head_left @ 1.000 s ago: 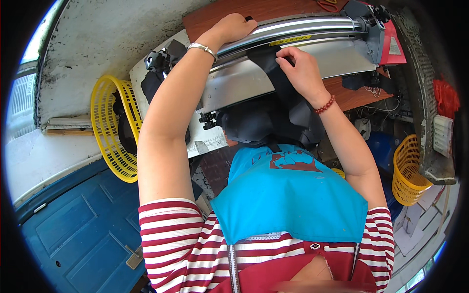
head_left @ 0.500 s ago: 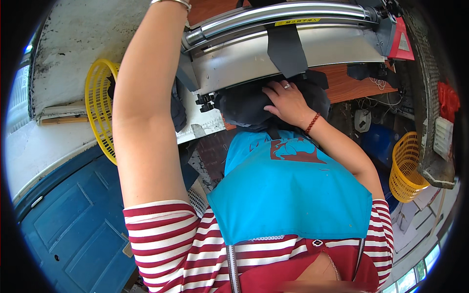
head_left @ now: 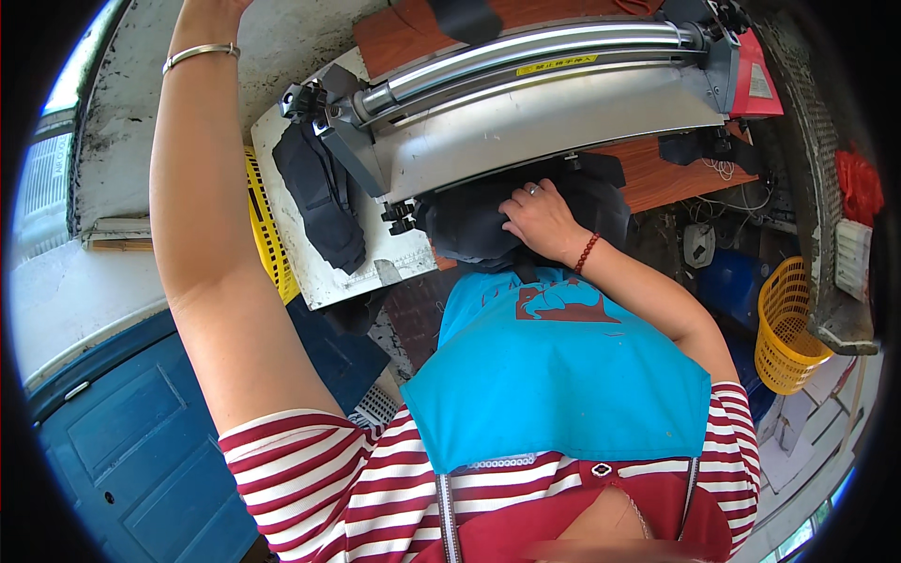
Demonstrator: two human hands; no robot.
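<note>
My right hand [head_left: 546,223] rests on a pile of dark sheet pieces [head_left: 465,216], perhaps fabric or leather, in front of a roller machine [head_left: 544,89]. Its thumb and fingers lie apart on the top pieces. My left arm stretches forward on the left, and my left hand [head_left: 214,7] is mostly cut off by the top edge, so its fingers are hidden. Beyond the roller lies a single dark piece [head_left: 465,19]. The machine's metal feed plate [head_left: 544,117] is bare.
More dark pieces [head_left: 324,202] lie stacked on the white board [head_left: 399,258] left of the machine. A yellow basket [head_left: 267,230] is partly behind that board. Another yellow basket [head_left: 788,328] stands at the right, near a blue container [head_left: 727,281]. A blue door [head_left: 141,422] is at lower left.
The dark piece that hung over the feed plate is gone from there, and one now shows beyond the roller. My left arm has swung left and farther forward; my right hand stays on the pile.
</note>
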